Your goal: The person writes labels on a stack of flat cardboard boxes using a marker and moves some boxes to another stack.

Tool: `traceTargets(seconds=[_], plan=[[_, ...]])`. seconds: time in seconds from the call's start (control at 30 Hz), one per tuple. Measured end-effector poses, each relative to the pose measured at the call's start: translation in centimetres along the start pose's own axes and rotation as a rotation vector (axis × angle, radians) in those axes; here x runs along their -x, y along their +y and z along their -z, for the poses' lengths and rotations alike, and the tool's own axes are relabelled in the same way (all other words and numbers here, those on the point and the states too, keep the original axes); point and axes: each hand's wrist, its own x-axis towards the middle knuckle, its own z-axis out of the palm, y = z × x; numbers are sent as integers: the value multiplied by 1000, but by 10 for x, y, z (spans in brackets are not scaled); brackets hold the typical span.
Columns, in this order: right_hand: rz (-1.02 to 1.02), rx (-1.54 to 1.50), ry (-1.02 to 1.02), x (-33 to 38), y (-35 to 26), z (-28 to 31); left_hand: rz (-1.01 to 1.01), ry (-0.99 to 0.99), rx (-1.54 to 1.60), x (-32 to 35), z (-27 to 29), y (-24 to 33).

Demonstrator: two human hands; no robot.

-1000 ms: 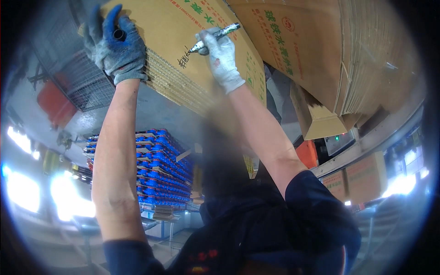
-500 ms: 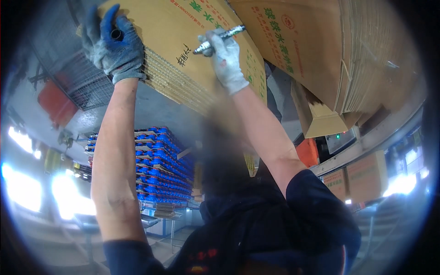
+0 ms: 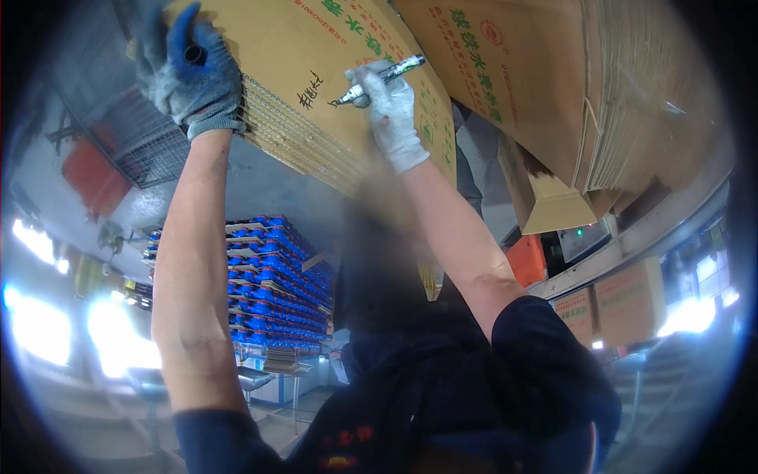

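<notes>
My right hand (image 3: 392, 118), in a pale grey work glove, grips a black-and-white marker pen (image 3: 383, 80). The pen slants, its tip down at the top cardboard sheet (image 3: 276, 47) of a stack. Dark handwritten strokes (image 3: 310, 89) lie just left of the tip. At the stack's left edge is my left hand (image 3: 189, 75), in a grey glove with blue-coated fingers. Its thumb and fingers curl round a small black hollow cap (image 3: 194, 54), seen end-on. The stack's corrugated edges (image 3: 296, 138) show below the top sheet, between my forearms.
Another stack of flat printed cartons (image 3: 545, 79) leans at the right, with an open flap (image 3: 559, 204) below. Blue items (image 3: 276, 284) stand in tall layers at lower left. A wire mesh rack (image 3: 150, 150) and a red object (image 3: 95, 178) are at the left.
A fresh stroke shows at the pen tip, after the earlier writing. The hands and cardboard sit slightly differently in the picture; both hands keep their hold.
</notes>
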Motion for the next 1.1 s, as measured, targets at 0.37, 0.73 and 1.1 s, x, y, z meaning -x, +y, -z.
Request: traceTargets(seconds=[0.37,0.73,1.1], plan=[[607,588,-283,55,-27,15,20,124,87,-3,-1,11],[919,672,135,66,-154,42,43,101,66,-6,3,3],[-2,-145,-94,26,-24,-30,40,86,33,-3,-2,0]])
